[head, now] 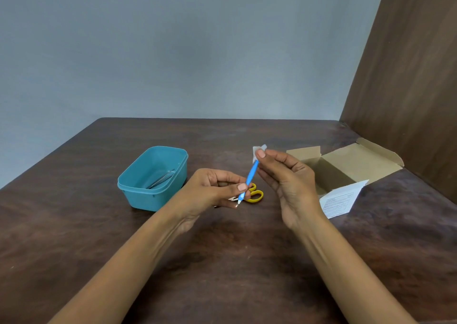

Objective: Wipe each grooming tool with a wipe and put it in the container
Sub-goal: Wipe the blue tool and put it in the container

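Over a dark wooden worktop (222, 262), we hold a slim blue grooming tool (251, 177) aloft between both hands. Our left hand (212, 191) has its grip clamped on the tool's lower end, near the metal tip; our right hand (284, 175) pinches a small white wipe (258, 150) around the upper end. Just behind the left hand, yellow-handled scissors (256, 195) lie on the worktop, not yet in the container. To the left, the teal container (138, 187) already holds a pair of metal tweezers (162, 179). To the right stands an open cardboard box (346, 165) with a printed leaflet (338, 200) propped against it. Our judgement: the fingertip hold is light, so a firm pull of the wipe could tug the tool free, or the wipe could slip off the end.
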`<action>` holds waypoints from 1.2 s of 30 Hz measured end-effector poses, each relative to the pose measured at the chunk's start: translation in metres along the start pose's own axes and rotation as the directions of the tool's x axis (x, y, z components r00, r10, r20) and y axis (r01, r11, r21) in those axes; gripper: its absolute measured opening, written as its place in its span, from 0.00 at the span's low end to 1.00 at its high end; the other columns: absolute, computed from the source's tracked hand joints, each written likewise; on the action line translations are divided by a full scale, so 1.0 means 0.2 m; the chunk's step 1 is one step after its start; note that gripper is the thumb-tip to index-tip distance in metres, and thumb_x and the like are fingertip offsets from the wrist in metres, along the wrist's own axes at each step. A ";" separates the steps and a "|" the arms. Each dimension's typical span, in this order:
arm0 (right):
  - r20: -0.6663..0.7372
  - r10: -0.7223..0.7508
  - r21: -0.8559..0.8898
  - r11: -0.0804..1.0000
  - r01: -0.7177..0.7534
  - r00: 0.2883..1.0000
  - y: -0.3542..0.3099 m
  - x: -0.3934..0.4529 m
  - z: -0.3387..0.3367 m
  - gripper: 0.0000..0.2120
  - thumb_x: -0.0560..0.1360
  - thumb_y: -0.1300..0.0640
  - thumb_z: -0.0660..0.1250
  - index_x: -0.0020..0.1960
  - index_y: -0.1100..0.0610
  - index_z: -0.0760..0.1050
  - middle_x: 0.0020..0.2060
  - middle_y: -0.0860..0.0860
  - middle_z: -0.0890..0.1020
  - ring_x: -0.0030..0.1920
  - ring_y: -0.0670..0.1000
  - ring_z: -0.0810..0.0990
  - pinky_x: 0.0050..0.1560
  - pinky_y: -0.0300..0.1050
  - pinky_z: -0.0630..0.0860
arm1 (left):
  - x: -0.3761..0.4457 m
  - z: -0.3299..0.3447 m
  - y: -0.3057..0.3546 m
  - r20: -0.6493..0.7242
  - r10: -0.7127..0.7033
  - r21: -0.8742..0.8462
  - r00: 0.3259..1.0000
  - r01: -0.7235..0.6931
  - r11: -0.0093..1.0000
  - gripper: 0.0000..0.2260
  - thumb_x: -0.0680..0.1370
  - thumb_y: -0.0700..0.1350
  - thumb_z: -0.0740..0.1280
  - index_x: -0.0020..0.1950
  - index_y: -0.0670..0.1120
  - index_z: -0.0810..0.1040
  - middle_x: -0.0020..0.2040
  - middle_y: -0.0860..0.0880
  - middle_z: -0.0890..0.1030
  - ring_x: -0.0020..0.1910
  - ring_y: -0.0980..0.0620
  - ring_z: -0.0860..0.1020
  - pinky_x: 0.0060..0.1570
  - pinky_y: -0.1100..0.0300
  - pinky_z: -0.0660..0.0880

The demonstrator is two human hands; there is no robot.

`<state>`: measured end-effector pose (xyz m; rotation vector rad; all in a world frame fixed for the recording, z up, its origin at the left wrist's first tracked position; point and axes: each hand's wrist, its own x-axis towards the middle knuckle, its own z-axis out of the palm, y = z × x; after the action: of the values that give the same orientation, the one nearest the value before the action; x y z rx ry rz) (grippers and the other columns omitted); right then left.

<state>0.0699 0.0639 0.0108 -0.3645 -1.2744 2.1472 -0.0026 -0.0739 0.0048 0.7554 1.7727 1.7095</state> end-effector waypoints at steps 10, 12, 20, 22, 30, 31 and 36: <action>-0.020 0.013 -0.029 0.999 -0.013 1.000 0.02 -0.01 0.01 0.11 0.66 0.65 0.74 0.48 0.66 0.80 0.41 0.55 0.86 0.40 0.48 0.85 0.38 0.36 0.79 | 0.00 -0.02 0.02 0.001 -0.010 0.024 1.000 0.010 1.000 0.06 0.72 0.40 0.71 0.48 0.42 0.84 0.39 0.47 0.85 0.38 0.56 0.81 0.41 0.63 0.80; -0.030 -0.012 0.008 1.000 0.013 0.999 0.01 0.00 0.01 0.10 0.67 0.66 0.74 0.48 0.65 0.80 0.39 0.53 0.86 0.40 0.47 0.85 0.38 0.35 0.79 | -0.01 -0.03 0.03 0.025 -0.031 0.032 0.999 0.030 0.999 0.05 0.72 0.41 0.71 0.47 0.44 0.84 0.40 0.47 0.85 0.39 0.56 0.81 0.41 0.63 0.80; 0.013 0.008 -0.092 0.996 -0.007 1.000 0.05 -0.03 0.02 0.11 0.64 0.64 0.76 0.44 0.60 0.78 0.40 0.56 0.86 0.40 0.52 0.85 0.45 0.44 0.81 | -0.01 -0.04 0.03 0.003 -0.040 0.024 0.999 0.040 0.999 0.09 0.73 0.40 0.70 0.51 0.40 0.83 0.41 0.45 0.84 0.39 0.54 0.81 0.39 0.63 0.79; 0.014 0.014 -0.090 0.996 -0.012 1.000 0.05 -0.03 0.03 0.11 0.63 0.64 0.76 0.43 0.59 0.77 0.38 0.56 0.86 0.38 0.52 0.84 0.44 0.44 0.81 | 0.00 -0.05 0.04 0.001 -0.045 0.011 0.999 0.045 0.999 0.09 0.73 0.40 0.70 0.51 0.39 0.83 0.41 0.45 0.84 0.39 0.54 0.81 0.39 0.63 0.79; -0.032 -0.058 0.046 0.997 0.059 0.998 -0.04 0.00 0.01 0.15 0.65 0.67 0.74 0.42 0.55 0.70 0.34 0.52 0.85 0.40 0.47 0.85 0.38 0.36 0.79 | -0.02 -0.07 0.07 0.069 -0.080 0.018 0.994 0.079 0.997 0.13 0.68 0.45 0.70 0.50 0.42 0.83 0.39 0.48 0.84 0.41 0.56 0.82 0.40 0.63 0.79; -0.031 -0.059 0.044 0.997 0.061 0.998 -0.03 0.00 0.01 0.15 0.65 0.67 0.74 0.42 0.55 0.70 0.35 0.52 0.85 0.40 0.47 0.85 0.38 0.36 0.79 | -0.02 -0.07 0.07 0.068 -0.083 0.022 0.994 0.082 0.996 0.13 0.68 0.46 0.70 0.49 0.42 0.84 0.39 0.48 0.84 0.41 0.56 0.82 0.40 0.63 0.79; -0.041 -0.074 0.039 0.996 0.075 0.996 -0.02 -0.01 0.01 0.15 0.66 0.67 0.74 0.42 0.55 0.69 0.36 0.53 0.86 0.41 0.48 0.85 0.38 0.36 0.79 | -0.03 -0.07 0.07 0.020 -0.038 0.039 0.999 0.037 0.999 0.13 0.68 0.47 0.71 0.48 0.43 0.84 0.43 0.46 0.85 0.41 0.56 0.82 0.39 0.65 0.78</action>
<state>0.0717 0.0628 0.0154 -0.3356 -1.2022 2.0898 -0.0093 -0.0871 0.0198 0.7491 1.7994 1.6418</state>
